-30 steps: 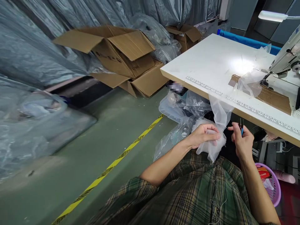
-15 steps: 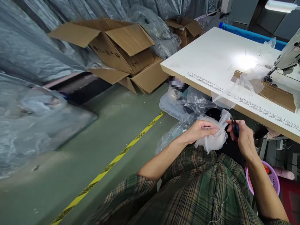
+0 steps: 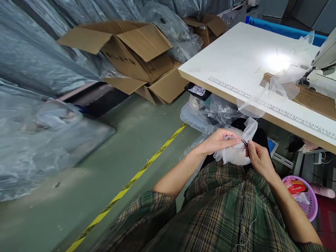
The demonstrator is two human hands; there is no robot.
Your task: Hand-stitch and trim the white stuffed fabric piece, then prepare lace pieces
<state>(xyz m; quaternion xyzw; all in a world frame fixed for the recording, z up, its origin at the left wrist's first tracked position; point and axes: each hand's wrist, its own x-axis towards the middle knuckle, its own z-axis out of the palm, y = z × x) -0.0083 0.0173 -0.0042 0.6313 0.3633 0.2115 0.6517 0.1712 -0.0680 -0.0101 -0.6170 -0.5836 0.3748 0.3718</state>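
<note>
My left hand [image 3: 223,140] pinches a bunched piece of sheer white fabric [image 3: 235,155] above my lap. Closed around dark thread snips [image 3: 244,142], my right hand [image 3: 258,156] is right beside it. The slim tips of the snips point at the cloth by my left fingertips; whether they touch it I cannot tell. A strip of the same sheer material runs up over the table edge toward the sewing machine [image 3: 324,56]. My right fingers hide most of the snips' handle.
The white sewing table [image 3: 223,56] has a ruler printed along its near edge. Below it are a black tray [image 3: 197,91] and clear plastic. A purple basket [image 3: 312,206] stands at right. Open cardboard boxes [image 3: 136,59] and plastic-wrapped goods lie at left, past yellow floor tape [image 3: 136,175].
My right hand has moved left and brought the snips from beside the fabric to my left fingertips. My left hand keeps its pinch. The view has shifted slightly.
</note>
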